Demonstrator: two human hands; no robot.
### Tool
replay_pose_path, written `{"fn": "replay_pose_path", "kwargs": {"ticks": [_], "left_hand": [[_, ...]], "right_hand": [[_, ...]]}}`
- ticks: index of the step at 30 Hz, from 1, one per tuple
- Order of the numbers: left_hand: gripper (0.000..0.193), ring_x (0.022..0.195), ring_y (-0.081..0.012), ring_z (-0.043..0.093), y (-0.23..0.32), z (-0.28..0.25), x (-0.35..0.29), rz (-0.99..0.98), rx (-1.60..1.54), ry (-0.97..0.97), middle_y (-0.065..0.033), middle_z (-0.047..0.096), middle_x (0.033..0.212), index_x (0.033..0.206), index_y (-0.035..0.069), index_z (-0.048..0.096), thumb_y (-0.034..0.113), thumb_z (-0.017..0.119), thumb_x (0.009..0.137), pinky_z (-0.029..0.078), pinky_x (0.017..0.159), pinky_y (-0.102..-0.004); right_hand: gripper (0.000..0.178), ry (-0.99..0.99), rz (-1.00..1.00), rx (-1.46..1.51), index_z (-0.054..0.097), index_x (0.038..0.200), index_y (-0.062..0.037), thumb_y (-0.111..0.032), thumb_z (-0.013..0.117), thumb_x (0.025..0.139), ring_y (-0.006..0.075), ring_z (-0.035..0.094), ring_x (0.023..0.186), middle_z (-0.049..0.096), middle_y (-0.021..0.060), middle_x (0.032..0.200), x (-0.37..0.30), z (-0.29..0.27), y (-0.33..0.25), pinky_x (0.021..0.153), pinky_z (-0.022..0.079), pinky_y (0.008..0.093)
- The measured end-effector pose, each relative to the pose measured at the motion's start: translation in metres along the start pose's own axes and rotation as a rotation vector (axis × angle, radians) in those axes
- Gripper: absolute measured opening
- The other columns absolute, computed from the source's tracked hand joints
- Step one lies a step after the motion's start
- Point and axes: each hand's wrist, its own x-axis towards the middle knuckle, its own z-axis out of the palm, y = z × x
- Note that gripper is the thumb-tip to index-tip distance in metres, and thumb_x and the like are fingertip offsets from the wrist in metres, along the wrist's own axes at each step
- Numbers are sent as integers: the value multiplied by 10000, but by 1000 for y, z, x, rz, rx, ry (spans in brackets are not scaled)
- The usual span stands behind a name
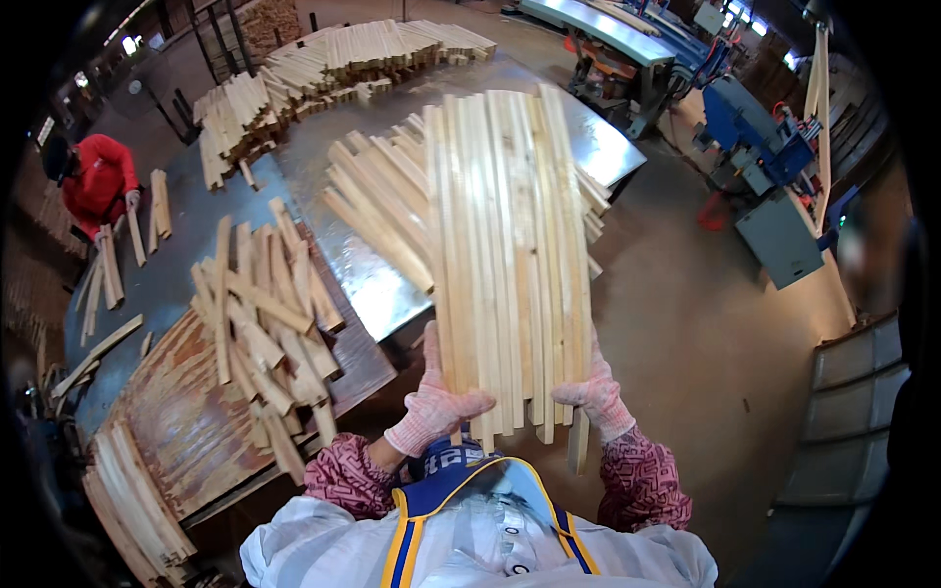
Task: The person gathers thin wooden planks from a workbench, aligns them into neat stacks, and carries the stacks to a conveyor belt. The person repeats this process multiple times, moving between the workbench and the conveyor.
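- The left hand [438, 400], in a pale pink knit glove, clasps the left side of the near end of a bundle of wooden slats [510, 245], its thumb lying over the top.
- The right hand [595, 390], gloved alike, clamps the opposite side, thumb also on top; the fingers beneath are hidden.
- The bundle is side by side and lengthwise, pointing away from the person, its near ends uneven; one slat [578, 443] juts out by the right hand.
- The bundle's far part overlaps the shiny metal table [392, 306] in view; whether it touches anything there cannot be told.
- Partly behind it, a fanned pile of slats [377, 211] lies toward that table's near edge.
- A long stack of slats [377, 49] runs along the table's far edge.
- Left of this, a blue-grey table [186, 260] carries a stained plywood board [181, 377] at its near edge, with a jumbled heap of slats [260, 333] on and around the board.
- A co-worker in red [103, 176] handles slats at the blue-grey table's far left edge.
- Well apart, to the right, stands a blue machine [760, 132].
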Motion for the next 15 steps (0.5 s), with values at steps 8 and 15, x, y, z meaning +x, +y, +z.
{"fn": "replay_pose_path", "kwargs": {"ticks": [8, 15], "left_hand": [[1361, 1317, -246, 366, -49, 86, 167, 4, 88, -252, -157, 306, 1478, 1490, 75, -158, 235, 885, 630, 335, 1083, -361], [1362, 1305, -235, 375, -93, 192, 299, -67, 116, -329, -149, 319, 1470, 1480, 94, -196, 201, 879, 651, 326, 1086, -362]], "right_hand": [[1209, 275, -69, -27, 156, 1504, -122, -139, 887, 541, 244, 441, 1278, 434, 70, 1392, 32, -115, -87, 1056, 396, 379], [1234, 285, -80, -48, 123, 1499, -119, -195, 911, 553, 227, 473, 1229, 448, 67, 1359, 85, -280, -127, 1031, 417, 369]]}}
